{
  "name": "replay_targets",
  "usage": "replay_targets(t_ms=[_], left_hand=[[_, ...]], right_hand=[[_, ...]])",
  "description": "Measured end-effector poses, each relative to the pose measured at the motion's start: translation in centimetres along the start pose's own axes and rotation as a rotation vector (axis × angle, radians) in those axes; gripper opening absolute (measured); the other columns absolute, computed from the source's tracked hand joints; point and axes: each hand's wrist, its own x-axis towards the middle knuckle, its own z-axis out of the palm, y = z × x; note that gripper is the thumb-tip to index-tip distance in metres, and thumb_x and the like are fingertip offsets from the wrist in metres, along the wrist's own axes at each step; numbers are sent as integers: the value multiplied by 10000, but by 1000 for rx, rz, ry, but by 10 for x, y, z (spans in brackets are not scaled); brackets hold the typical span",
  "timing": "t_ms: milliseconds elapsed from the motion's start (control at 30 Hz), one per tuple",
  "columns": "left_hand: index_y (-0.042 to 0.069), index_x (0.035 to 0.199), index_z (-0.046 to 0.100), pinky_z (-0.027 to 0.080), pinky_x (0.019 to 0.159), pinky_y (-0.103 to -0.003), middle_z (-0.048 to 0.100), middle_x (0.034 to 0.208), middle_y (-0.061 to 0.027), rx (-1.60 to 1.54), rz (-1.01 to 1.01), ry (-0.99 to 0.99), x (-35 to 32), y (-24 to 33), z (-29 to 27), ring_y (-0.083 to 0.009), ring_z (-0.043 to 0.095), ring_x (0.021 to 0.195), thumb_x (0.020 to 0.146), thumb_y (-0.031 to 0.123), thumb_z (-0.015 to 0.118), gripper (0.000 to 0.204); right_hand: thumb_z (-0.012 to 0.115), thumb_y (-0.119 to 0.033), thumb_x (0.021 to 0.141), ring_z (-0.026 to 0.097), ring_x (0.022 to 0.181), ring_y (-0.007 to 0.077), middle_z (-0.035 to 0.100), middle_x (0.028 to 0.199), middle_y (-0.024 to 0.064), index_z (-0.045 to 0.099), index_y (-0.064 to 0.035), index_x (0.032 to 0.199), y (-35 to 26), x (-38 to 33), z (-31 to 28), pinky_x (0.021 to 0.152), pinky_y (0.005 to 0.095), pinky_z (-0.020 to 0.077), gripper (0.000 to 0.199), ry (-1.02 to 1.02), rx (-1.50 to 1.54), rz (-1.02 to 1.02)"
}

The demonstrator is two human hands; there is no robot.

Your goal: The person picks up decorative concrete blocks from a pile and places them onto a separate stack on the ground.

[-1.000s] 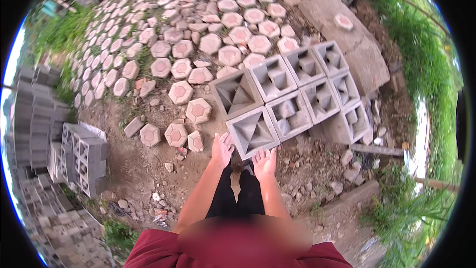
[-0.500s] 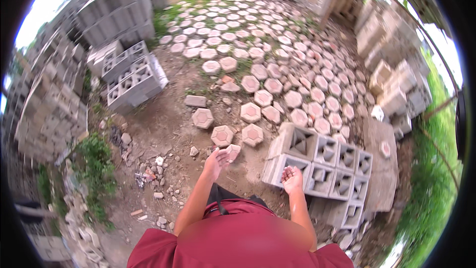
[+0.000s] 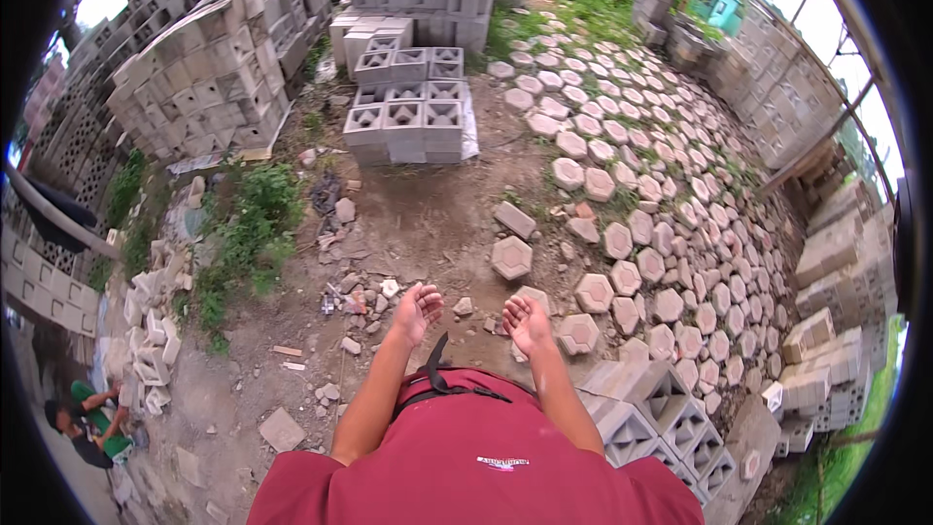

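Both of my hands are held out in front of my red shirt, palms up and fingers apart. My left hand is open above the dirt, near some rubble, and holds nothing. My right hand, likewise open and bare, is beside a hexagonal concrete paver and partly covers another one behind it. Beyond the hands lie a single hexagonal paver and a grey rectangular block. Straight ahead stands a low stack of hollow patterned concrete blocks. Neither hand touches any of these.
Rows of hexagonal pavers cover the ground at right. More hollow blocks stand at the lower right. Tall block stacks rise at far left. Weeds and broken rubble lie at left. A person sits at lower left.
My view has swung to the left, so the pavers and nearby hollow blocks now appear farther right. The low block stack now lies ahead. My hands stay open, a little closer together.
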Motion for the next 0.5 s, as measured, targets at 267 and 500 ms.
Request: replay_targets(t_ms=[267,500], left_hand=[[93,960,572,448,748,-379,606,820,-34,-156,127,104,57,90,-22,-198,573,815,876,350,462,293],[77,949,573,460,718,-364,617,825,-48,-183,10,137,154,102,1,-210,577,794,886,361,439,320]], right_hand=[[481,-295,905,598,811,192,626,903,84,558,-38,1019,-19,67,131,701,313,471,292,-137,-307,12],[515,-327,878,594,776,181,623,891,65,569,-61,989,-74,188,157,692,316,471,293,-43,-240,76]])
